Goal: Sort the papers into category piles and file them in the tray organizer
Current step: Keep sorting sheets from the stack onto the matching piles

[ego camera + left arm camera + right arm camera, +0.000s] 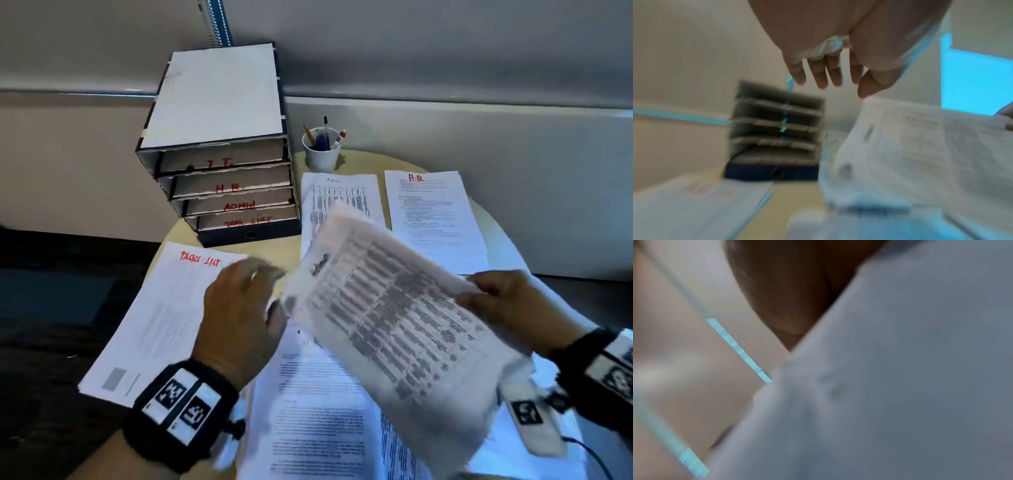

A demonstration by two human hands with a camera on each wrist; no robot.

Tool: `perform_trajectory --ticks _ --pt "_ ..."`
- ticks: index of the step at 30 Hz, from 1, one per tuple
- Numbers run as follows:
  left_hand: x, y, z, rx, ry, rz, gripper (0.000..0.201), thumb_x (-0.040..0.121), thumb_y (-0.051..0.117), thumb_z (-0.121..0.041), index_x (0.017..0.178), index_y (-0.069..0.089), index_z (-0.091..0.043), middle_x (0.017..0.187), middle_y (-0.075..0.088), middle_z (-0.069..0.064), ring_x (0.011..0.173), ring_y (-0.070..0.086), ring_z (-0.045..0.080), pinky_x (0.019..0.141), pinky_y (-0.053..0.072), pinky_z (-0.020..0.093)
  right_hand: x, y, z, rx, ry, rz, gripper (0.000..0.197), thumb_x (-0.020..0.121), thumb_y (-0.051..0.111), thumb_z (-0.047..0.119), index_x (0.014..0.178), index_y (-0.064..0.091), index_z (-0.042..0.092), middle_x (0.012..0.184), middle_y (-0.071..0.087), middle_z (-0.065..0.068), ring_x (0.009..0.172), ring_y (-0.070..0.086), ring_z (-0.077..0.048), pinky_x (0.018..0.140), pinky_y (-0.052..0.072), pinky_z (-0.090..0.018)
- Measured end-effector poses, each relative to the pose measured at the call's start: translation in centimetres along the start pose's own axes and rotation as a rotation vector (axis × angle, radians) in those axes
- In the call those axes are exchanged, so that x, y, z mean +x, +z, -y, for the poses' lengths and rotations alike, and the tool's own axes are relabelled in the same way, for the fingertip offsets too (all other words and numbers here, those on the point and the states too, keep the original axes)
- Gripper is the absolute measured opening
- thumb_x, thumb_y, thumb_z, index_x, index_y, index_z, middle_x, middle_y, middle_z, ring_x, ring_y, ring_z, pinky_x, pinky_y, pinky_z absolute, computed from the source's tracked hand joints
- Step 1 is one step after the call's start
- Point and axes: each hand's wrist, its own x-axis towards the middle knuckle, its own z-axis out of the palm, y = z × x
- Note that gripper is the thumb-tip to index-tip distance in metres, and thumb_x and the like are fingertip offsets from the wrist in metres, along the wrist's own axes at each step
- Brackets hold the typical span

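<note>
My right hand (493,298) pinches the right edge of a printed table sheet (394,325), lifted and tilted over the table; the sheet (900,369) fills the right wrist view. My left hand (239,301) hovers just left of that sheet with fingers (820,73) loosely spread and holds nothing. Piles lie around: "Tasks list" (164,308) at the left, "Admin" (342,198) and "H.R" (431,219) at the back, unsorted pages (308,411) underneath. The tray organizer (219,150) stands at the back left, shelves labelled I.T., H.R., Admin, Task list.
A white cup of pens (322,150) stands right of the organizer. A round wooden table (274,246) holds everything, against a pale wall. A white device with a cable (534,421) lies near the right wrist.
</note>
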Motion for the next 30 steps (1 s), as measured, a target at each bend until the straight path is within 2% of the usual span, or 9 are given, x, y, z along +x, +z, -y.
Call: perform_trajectory --ticks 4,7,9,12,17,20,22,26,30 --pt "-5.8 4.7 3.7 0.128 -0.103 0.706 0.073 0.082 0.051 -0.064 0.146 0.031 -0.037 0.151 0.034 0.0 0.135 0.038 0.025 0.105 0.04 0.043 4.1 1.2 -1.9 0.481 0.191 -0.115 0.014 0.092 0.062 0.009 0.091 0.067 -0.005 0.067 0.065 -0.017 0.054 0.057 -0.022 0.052 0.047 -0.03" --pt "-8.8 7.8 4.8 0.191 -0.104 1.011 0.099 0.072 0.052 -0.071 0.154 0.008 -0.037 0.164 0.007 0.008 0.147 0.018 0.032 0.11 0.035 0.05 7.9 4.2 -1.3 0.552 0.242 -0.229 0.013 0.094 0.057 0.007 0.087 0.065 0.0 0.047 0.061 0.002 0.033 0.05 -0.009 0.04 0.041 -0.016" --pt "-9.5 9.0 5.9 0.226 -0.143 1.057 0.104 0.059 0.056 -0.077 0.151 0.025 -0.037 0.158 0.028 0.013 0.138 0.038 0.038 0.089 0.052 0.054 10.9 6.5 -1.0 0.493 0.268 -0.273 0.016 0.092 0.061 0.015 0.088 0.066 0.0 0.041 0.055 0.006 0.031 0.044 -0.009 0.043 0.039 -0.018" --pt "-10.8 11.2 7.2 0.211 -0.291 0.968 0.095 0.052 0.052 -0.09 0.13 0.056 -0.036 0.13 0.061 0.009 0.105 0.067 0.028 0.052 0.058 0.036 15.2 9.4 -0.9 0.436 0.307 -0.295 0.019 0.092 0.063 0.024 0.099 0.07 0.007 0.055 0.059 -0.001 0.037 0.049 -0.012 0.043 0.039 -0.015" --pt "-15.6 18.3 12.2 0.069 -0.161 0.715 0.08 0.055 0.075 -0.074 0.129 0.052 -0.054 0.132 0.061 0.015 0.103 0.064 0.037 0.058 0.061 0.044 20.2 12.1 0.2 0.424 0.331 -0.28 0.051 0.093 0.063 0.03 0.138 0.052 0.008 0.11 0.064 -0.011 0.081 0.057 -0.02 0.073 0.041 -0.023" --pt "-13.7 16.4 11.2 0.131 -0.186 0.465 0.054 0.081 0.063 -0.068 0.126 0.046 -0.045 0.106 0.07 -0.002 0.082 0.071 0.007 0.059 0.057 0.016 22.7 13.0 -0.1 0.403 0.351 -0.291 0.056 0.09 0.065 0.035 0.138 0.052 0.01 0.108 0.065 -0.011 0.082 0.056 -0.021 0.077 0.046 -0.028" --pt "-10.7 12.7 7.4 -0.222 -0.372 0.577 0.062 0.07 0.069 -0.071 0.118 0.049 -0.036 0.091 0.074 -0.002 0.066 0.073 0.013 0.049 0.056 0.022 23.7 13.1 -0.4 0.363 0.363 -0.297 0.055 0.089 0.066 0.035 0.136 0.053 0.01 0.115 0.067 -0.012 0.085 0.056 -0.021 0.081 0.05 -0.032" --pt "-11.6 12.7 7.3 -0.212 -0.325 0.634 0.062 0.089 0.022 -0.078 0.113 0.05 -0.028 0.084 0.074 -0.005 0.061 0.071 0.01 0.051 0.056 0.022 24.3 13.4 -0.7 0.275 0.326 -0.25 0.048 0.092 0.063 0.034 0.131 0.057 0.006 0.109 0.067 -0.015 0.09 0.061 -0.026 0.08 0.049 -0.031" --pt "-11.4 11.3 7.8 -0.032 -0.278 0.744 0.094 0.062 0.06 -0.083 0.143 0.03 -0.045 0.113 0.069 0.0 0.092 0.072 0.016 0.059 0.057 0.023 23.1 12.2 0.2 -0.047 0.192 -0.202 0.061 0.092 0.059 0.047 0.138 0.049 0.008 0.131 0.059 -0.013 0.122 0.055 -0.029 0.098 0.04 -0.028"
